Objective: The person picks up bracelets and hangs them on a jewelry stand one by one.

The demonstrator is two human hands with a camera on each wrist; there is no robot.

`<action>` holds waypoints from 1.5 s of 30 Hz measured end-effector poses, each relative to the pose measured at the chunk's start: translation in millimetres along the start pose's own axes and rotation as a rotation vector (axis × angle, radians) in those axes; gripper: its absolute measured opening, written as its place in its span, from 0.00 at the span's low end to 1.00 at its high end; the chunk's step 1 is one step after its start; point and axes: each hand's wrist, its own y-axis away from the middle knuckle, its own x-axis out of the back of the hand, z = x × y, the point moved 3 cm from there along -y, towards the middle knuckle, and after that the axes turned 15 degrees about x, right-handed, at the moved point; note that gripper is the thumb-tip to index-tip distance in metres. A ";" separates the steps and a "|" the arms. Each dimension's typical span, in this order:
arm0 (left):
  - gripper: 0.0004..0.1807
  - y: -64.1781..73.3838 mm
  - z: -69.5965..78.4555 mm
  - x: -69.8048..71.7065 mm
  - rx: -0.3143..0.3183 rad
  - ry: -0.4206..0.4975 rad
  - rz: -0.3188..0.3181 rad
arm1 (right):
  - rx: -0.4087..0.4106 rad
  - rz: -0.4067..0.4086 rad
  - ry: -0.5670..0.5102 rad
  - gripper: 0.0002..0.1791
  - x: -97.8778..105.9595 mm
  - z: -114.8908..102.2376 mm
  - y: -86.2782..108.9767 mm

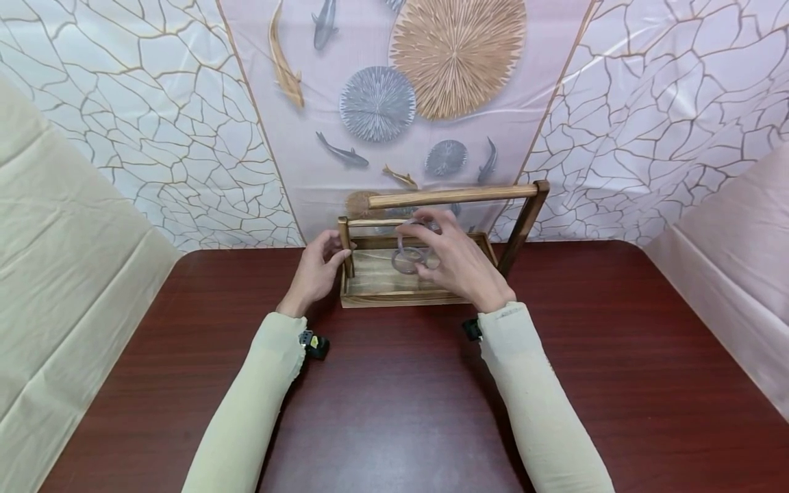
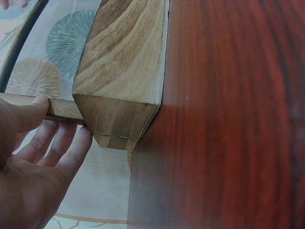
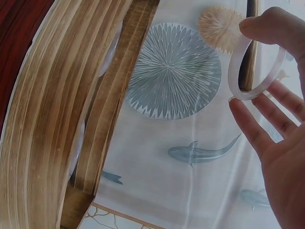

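Note:
A wooden tray stand [image 1: 394, 300] stands near the far edge of the table, with upright posts and crossbars. My left hand [image 1: 317, 267] pinches its short left post [image 2: 64, 109], thumb on one side and fingers on the other. Above the tray, my right hand [image 1: 461, 263] holds a translucent pale bangle [image 3: 234, 71] between thumb and fingertips. Inside the tray lie more pale bangles [image 3: 77, 150], mostly hidden behind its wooden side in the right wrist view. The long upper crossbar [image 1: 453, 196] passes just beyond my right hand and joins the tall right post [image 1: 522, 229].
The dark red-brown table [image 1: 394, 404] spreads in front of the stand and to both sides. Right behind it hangs a backdrop [image 1: 376, 157] printed with fish and round leaves. Pale cloth [image 1: 80, 226] borders the table at left and right.

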 end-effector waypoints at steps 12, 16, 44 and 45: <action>0.16 0.0 -0.5 0.4 -0.004 0.002 0.004 | -0.003 0.020 0.011 0.34 -1.1 5.1 0.2; 0.16 -0.1 -1.4 0.6 0.003 -0.014 0.006 | -0.011 0.015 0.019 0.35 -2.6 6.9 -0.5; 0.15 -1.6 -1.7 0.6 0.008 -0.025 0.010 | -0.077 0.012 -0.004 0.38 -10.4 14.1 -8.3; 0.15 -1.8 -1.7 0.4 0.007 -0.025 0.009 | -0.079 0.009 -0.005 0.38 -10.6 14.2 -8.3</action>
